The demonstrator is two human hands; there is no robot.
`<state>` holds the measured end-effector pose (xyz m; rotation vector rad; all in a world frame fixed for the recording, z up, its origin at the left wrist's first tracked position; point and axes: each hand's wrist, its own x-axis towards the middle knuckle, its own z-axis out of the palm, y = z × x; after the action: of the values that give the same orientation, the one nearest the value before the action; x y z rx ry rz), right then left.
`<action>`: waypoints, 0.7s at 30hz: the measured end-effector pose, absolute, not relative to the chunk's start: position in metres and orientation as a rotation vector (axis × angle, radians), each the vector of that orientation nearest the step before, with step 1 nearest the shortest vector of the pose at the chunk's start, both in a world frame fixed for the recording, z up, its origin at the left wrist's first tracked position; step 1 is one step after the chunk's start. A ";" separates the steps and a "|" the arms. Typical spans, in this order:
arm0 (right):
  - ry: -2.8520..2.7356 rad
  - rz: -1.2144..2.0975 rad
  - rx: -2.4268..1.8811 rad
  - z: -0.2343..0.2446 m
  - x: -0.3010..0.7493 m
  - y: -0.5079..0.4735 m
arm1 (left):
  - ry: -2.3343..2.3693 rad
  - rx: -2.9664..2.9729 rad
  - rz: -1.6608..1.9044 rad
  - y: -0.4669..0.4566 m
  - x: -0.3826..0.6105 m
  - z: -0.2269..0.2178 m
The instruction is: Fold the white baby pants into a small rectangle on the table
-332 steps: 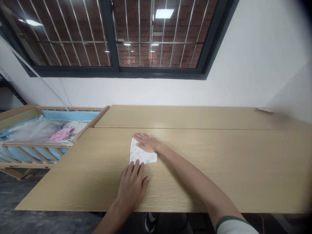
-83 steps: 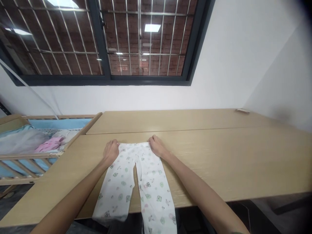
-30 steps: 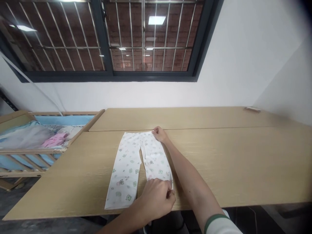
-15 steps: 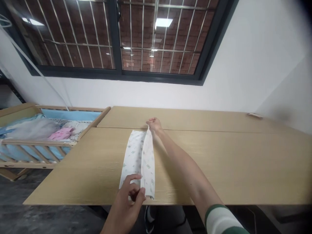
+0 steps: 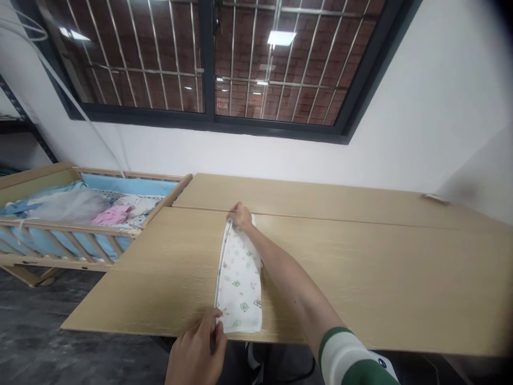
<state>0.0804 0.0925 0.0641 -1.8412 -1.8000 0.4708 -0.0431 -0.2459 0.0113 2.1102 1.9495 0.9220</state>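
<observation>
A white cloth [image 5: 241, 283] with a small green and brown print lies folded into a narrow strip on the wooden tabletop [image 5: 340, 278]. At its far end, my right hand [image 5: 241, 215] pinches the left corner, the arm stretched across the board. My left hand [image 5: 200, 342] is at the near left corner, thumb and index finger closed on the cloth's edge. The cloth's left edge runs fairly straight between both hands. Part of the far end is hidden under my right hand.
A wooden crib [image 5: 80, 240] with blue lining stands to the left, holding a pink cloth [image 5: 112, 215] and other bedding. Behind the table are a white wall [image 5: 280, 160] and a barred window. A small pale object [image 5: 436, 199] lies at the table's back right.
The right part of the cloth has been folded over to the left, so its printed face now covers the strip. My right hand moved left with the far corner; my left hand shifted slightly toward me.
</observation>
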 end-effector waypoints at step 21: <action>-2.932 0.812 -0.309 0.088 0.137 -0.140 | 1.861 3.010 0.998 -0.262 -0.014 -0.034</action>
<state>0.1375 -0.1402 0.0881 -0.3090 -2.9319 0.8118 -0.0139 -0.2618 -0.0340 3.0098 1.8614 0.9980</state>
